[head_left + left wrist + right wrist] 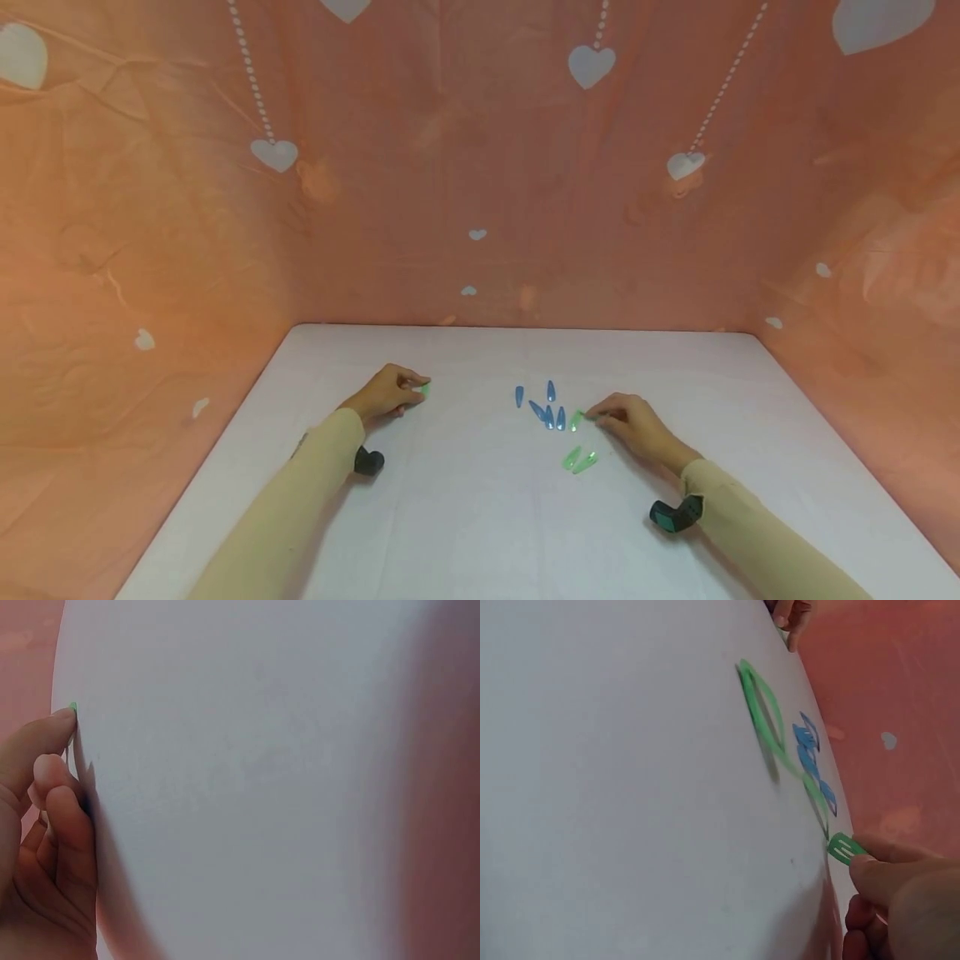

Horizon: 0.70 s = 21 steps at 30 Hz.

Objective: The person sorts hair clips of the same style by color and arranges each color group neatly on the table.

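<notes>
My left hand point(386, 392) pinches a green snap hair clip point(425, 389) between thumb and fingertips, low over the table at the left. Only a bit of that clip shows past the thumb in the left wrist view. At the right, my right hand point(636, 427) grips another green clip point(844, 848) by one end; its slotted end sticks out from the fingers in the right wrist view. Just left of these fingertips lies a green clip point(576, 421). Two more green clips point(585, 463) lie nearer to me. Several blue clips point(561, 418) are grouped farther left.
The white tabletop point(457, 517) spreads under both hands. An orange-pink cloth with pale hearts point(591, 67) rises behind it and along both sides. A black wrist camera point(677, 515) sits on the right wrist, another point(368, 462) on the left.
</notes>
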Motion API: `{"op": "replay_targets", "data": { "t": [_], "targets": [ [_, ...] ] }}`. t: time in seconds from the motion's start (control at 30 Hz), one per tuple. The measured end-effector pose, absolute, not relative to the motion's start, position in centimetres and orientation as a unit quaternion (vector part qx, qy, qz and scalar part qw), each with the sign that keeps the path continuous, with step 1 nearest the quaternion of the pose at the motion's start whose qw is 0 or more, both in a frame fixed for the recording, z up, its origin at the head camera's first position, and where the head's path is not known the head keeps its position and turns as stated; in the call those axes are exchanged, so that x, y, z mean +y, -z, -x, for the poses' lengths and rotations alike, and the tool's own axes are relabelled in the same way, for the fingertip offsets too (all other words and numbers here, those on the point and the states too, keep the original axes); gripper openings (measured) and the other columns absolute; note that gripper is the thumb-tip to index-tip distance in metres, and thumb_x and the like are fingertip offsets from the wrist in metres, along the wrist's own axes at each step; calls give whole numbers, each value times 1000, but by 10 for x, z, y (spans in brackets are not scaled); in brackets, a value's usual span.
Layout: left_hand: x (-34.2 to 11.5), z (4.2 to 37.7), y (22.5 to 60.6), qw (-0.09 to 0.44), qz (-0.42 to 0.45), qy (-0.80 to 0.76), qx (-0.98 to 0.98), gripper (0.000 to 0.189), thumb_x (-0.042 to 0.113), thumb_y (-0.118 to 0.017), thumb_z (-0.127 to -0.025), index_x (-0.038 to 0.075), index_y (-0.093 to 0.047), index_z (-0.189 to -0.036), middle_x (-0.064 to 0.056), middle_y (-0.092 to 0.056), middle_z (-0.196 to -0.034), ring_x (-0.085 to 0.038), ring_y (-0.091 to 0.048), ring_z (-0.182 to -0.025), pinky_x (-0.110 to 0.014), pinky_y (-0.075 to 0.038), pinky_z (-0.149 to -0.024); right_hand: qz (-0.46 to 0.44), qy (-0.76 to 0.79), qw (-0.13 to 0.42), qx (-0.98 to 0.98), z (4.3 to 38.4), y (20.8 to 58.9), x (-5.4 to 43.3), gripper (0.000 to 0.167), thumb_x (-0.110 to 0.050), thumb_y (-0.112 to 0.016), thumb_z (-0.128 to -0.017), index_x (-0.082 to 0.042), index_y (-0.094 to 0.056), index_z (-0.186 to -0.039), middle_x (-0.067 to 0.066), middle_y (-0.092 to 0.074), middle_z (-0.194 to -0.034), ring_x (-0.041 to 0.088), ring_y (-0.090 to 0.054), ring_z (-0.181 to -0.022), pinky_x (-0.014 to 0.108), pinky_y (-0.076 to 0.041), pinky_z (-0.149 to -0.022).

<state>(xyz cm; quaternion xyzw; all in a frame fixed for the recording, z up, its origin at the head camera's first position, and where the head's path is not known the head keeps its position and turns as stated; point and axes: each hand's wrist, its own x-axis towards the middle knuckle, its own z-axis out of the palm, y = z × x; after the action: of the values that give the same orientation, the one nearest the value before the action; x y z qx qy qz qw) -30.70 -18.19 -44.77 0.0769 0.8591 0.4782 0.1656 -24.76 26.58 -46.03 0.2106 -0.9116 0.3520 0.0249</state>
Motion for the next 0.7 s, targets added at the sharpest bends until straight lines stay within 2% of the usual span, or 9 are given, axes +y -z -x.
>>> {"op": "replay_targets", "data": {
  "t": [0.2, 0.33, 0.53, 0.7],
  "targets": [
    [-182, 309, 450, 161, -81, -472, 863, 42, 7, -69, -95, 1, -63, -135, 6, -42, -58, -5, -44, -47, -18, -40, -48, -195, -405, 31, -893, 247, 456, 271, 16, 4, -62, -95, -3, -75, -103, 15, -73, -109, 13, -64, -102, 20, -51, -88],
    [-182, 309, 449, 157, -78, -470, 865, 41, 7, -70, -94, 1, -63, -135, 5, -42, -59, -5, -45, -48, -18, -41, -49, -203, -448, 8, -871, 248, 454, 272, 15, 3, -56, -99, 3, -70, -105, 22, -70, -112, 7, -64, -98, 19, -54, -84],
    [-181, 307, 448, 154, -81, -468, 866, 42, 7, -69, -95, 0, -62, -135, 6, -41, -59, -5, -44, -48, -18, -40, -48, -203, -513, -31, -834, 249, 451, 273, 17, 4, -46, -103, 9, -62, -107, 27, -65, -108, 10, -69, -91, 22, -58, -80],
    [-181, 307, 449, 152, -87, -468, 866, 42, 5, -69, -94, -1, -62, -135, 6, -40, -58, -5, -43, -47, -17, -39, -47, -184, -526, -25, -830, 248, 444, 267, 19, 5, -41, -103, 15, -56, -111, 31, -59, -111, 12, -70, -91, 26, -60, -80]
  ]
}}
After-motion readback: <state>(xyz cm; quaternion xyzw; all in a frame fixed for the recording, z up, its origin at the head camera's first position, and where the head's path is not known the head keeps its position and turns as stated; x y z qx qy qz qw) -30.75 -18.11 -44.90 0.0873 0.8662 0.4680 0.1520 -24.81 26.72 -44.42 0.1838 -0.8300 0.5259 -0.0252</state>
